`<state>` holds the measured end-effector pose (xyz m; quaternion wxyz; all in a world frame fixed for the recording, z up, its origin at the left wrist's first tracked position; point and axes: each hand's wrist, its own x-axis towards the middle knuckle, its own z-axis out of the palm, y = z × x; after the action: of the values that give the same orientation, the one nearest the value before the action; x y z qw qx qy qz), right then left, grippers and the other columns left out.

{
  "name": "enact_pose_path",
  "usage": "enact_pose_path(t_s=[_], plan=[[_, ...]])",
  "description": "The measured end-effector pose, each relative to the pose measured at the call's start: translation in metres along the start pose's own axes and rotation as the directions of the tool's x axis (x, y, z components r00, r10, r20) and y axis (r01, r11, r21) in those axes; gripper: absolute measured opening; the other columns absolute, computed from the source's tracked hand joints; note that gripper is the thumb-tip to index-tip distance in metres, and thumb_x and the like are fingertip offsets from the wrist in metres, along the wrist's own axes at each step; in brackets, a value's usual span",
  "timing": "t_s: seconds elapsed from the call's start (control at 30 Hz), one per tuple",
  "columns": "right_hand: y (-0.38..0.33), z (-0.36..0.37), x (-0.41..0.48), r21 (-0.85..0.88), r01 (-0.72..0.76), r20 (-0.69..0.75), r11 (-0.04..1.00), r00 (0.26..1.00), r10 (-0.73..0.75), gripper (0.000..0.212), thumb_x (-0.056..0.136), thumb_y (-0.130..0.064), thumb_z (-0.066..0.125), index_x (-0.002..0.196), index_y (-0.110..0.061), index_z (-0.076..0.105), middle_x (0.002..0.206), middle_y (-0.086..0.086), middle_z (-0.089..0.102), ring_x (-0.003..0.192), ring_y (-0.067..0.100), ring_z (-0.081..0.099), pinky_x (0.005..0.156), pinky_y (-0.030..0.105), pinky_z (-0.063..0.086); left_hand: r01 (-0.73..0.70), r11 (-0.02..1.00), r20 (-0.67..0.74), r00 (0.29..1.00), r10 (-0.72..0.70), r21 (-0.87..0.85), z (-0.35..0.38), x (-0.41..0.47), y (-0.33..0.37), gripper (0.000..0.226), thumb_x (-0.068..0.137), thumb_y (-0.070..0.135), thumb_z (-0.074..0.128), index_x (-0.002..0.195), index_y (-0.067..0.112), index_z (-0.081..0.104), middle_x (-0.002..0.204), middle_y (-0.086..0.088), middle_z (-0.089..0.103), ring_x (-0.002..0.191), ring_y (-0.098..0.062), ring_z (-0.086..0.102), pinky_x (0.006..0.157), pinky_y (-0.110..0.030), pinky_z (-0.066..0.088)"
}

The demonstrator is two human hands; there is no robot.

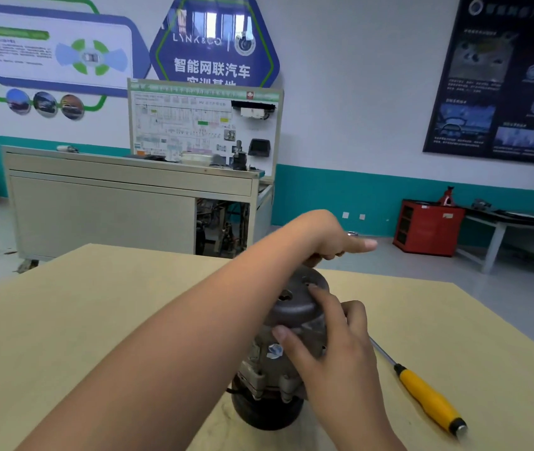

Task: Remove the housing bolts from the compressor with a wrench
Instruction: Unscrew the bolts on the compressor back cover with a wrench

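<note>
The grey compressor (295, 307) stands upright on the pale wooden table (112, 304), its dark pulley end down. My right hand (334, 346) grips its upper housing from the right, thumb on the near side and a finger on the domed top cap. My left arm crosses over from the lower left. My left hand (330, 239) sits above the cap's far rim with its fingers curled round a mostly hidden tool, which I take for the wrench (352, 234). Only a small shiny tip of it shows. No bolt heads are visible.
A yellow-handled screwdriver (428, 398) lies on the table to the right of the compressor. Beyond the table stand a beige training bench (122, 203) with a wiring board, a red cabinet (428, 227) and a low workbench (503, 222) along the wall.
</note>
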<state>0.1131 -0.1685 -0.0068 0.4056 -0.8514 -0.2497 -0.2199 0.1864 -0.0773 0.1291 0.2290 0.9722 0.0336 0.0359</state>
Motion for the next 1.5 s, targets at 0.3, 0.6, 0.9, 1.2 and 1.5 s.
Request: enact_pose_path(t_s=[0.3, 0.6, 0.9, 1.2, 1.5], plan=[[-0.001, 0.002, 0.002, -0.046, 0.014, 0.032, 0.999, 0.999, -0.013, 0.068, 0.07, -0.075, 0.04, 0.133, -0.052, 0.026, 0.103, -0.017, 0.024, 0.101, 0.006, 0.042, 0.093, 0.032, 0.044, 0.184, 0.746, 0.127, 0.983, -0.133, -0.641, -0.021, 0.006, -0.036, 0.038, 0.098, 0.04, 0.044, 0.07, 0.015, 0.042, 0.052, 0.005, 0.03, 0.036, -0.005, 0.02, 0.031, -0.013, 0.017], [0.002, -0.002, 0.0, -0.038, -0.01, 0.026, 0.999, 1.0, 0.011, 0.08, 0.06, -0.084, 0.023, 0.133, -0.051, 0.027, 0.104, -0.017, 0.024, 0.101, 0.008, 0.043, 0.092, 0.033, 0.044, 0.03, 0.155, -0.039, 0.906, -0.422, -0.987, -0.022, 0.01, -0.082, 0.037, 0.099, 0.006, 0.023, 0.064, 0.014, 0.031, 0.058, 0.002, 0.024, 0.023, -0.006, 0.017, 0.025, -0.014, 0.014], [0.001, 0.002, -0.002, -0.022, -0.024, -0.005, 0.999, 1.0, 0.024, 0.08, 0.061, -0.084, 0.021, 0.133, -0.051, 0.025, 0.106, -0.018, 0.024, 0.103, 0.007, 0.04, 0.095, 0.034, 0.044, -0.582, -0.307, -0.274, 0.701, -0.659, -0.753, 0.003, -0.04, -0.113, 0.03, 0.098, 0.002, 0.019, 0.077, 0.013, 0.038, 0.059, 0.001, 0.024, 0.027, -0.007, 0.026, 0.034, -0.011, 0.026], [-0.002, 0.003, -0.005, -0.017, -0.007, -0.032, 1.0, 0.999, 0.006, 0.07, 0.072, -0.074, 0.041, 0.136, -0.045, 0.033, 0.103, -0.015, 0.027, 0.103, 0.01, 0.046, 0.091, 0.034, 0.045, -0.902, 0.199, -0.848, 0.258, -0.463, -0.384, 0.064, -0.107, -0.087, 0.016, 0.098, 0.034, 0.035, 0.092, 0.022, 0.043, 0.071, 0.0, 0.043, 0.065, -0.014, 0.049, 0.079, -0.032, 0.051], [-0.003, 0.002, -0.003, -0.023, -0.05, -0.021, 0.999, 0.999, 0.049, 0.058, 0.075, -0.05, 0.043, 0.132, -0.04, 0.039, 0.103, -0.009, 0.032, 0.094, 0.018, 0.051, 0.083, 0.038, 0.047, -0.731, 0.656, -0.88, 0.169, 0.443, 0.19, 0.103, -0.109, -0.07, 0.033, 0.1, 0.044, 0.03, 0.101, 0.016, 0.047, 0.094, 0.005, 0.048, 0.092, -0.003, 0.044, 0.088, -0.018, 0.038]])
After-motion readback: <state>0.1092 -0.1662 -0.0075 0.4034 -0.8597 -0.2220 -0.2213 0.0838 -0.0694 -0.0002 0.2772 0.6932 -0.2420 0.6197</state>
